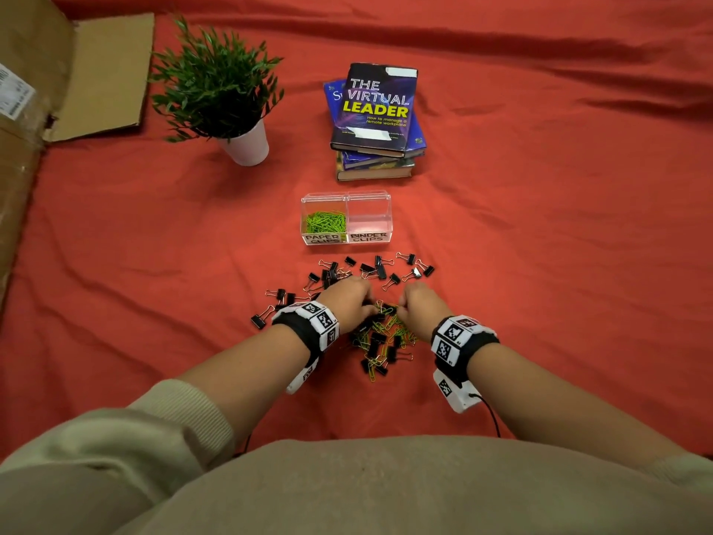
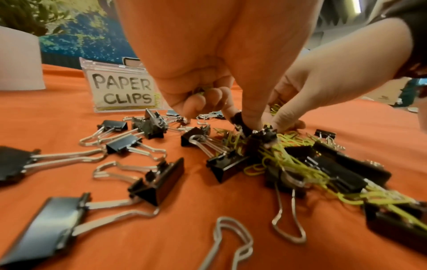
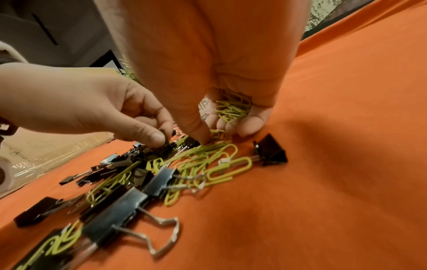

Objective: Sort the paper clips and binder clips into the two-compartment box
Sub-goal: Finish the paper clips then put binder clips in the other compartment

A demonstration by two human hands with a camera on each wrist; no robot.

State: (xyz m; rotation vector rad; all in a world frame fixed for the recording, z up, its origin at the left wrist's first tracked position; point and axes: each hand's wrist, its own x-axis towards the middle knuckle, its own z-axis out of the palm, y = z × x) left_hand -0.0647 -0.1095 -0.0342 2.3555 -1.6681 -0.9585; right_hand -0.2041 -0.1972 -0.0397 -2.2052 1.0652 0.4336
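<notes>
A clear two-compartment box (image 1: 346,241) stands beyond the clips. Its left half, labelled PAPER CLIPS, holds green paper clips (image 1: 325,222); its right half, labelled BINDER CLIPS (image 1: 368,237), is empty. A mixed pile (image 1: 382,341) of green paper clips and black binder clips lies between my wrists. More binder clips (image 1: 376,267) are scattered toward the box. My left hand (image 2: 242,122) keeps green paper clips in its curled fingers while its thumb and forefinger pinch into the pile. My right hand (image 3: 208,139) cups a bunch of paper clips (image 3: 233,109), and its thumb tip touches the pile.
A stack of books (image 1: 376,121) lies behind the box, and a potted plant (image 1: 227,98) in a white pot stands to its left. Flattened cardboard (image 1: 58,79) covers the far left. The red cloth (image 1: 559,245) is wrinkled.
</notes>
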